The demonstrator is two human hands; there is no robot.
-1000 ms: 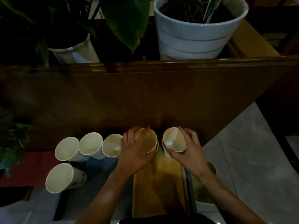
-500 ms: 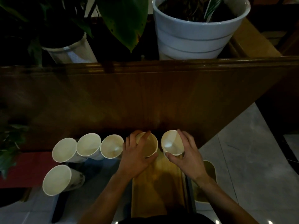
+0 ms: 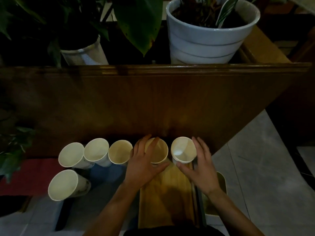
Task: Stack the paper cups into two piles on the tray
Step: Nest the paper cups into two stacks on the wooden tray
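A yellow wooden tray (image 3: 170, 193) runs from me toward a wooden panel. Two paper cups stand side by side at its far end, mouths up. My left hand (image 3: 144, 166) wraps the left cup (image 3: 159, 153), fingers over its left rim and thumb against its near side. The right cup (image 3: 183, 149) shows a second rim under it, so it sits nested in another cup. My right hand (image 3: 201, 167) is beside it with fingers spread and a dark gap to the cup wall. Several more cups stand left of the tray, the nearest (image 3: 120, 151) next to my left hand.
A tall brown wooden panel (image 3: 153, 103) rises just behind the cups. Above it stand a white plant pot (image 3: 204, 43) and a smaller pot (image 3: 85, 55) with large leaves. A pale bin (image 3: 221, 184) sits right of the tray on a grey tiled floor (image 3: 264, 167).
Both cups have been lowered onto the tray's far end. My right hand's fingers have spread and come off the right cup. My left hand's fingers have straightened along its cup.
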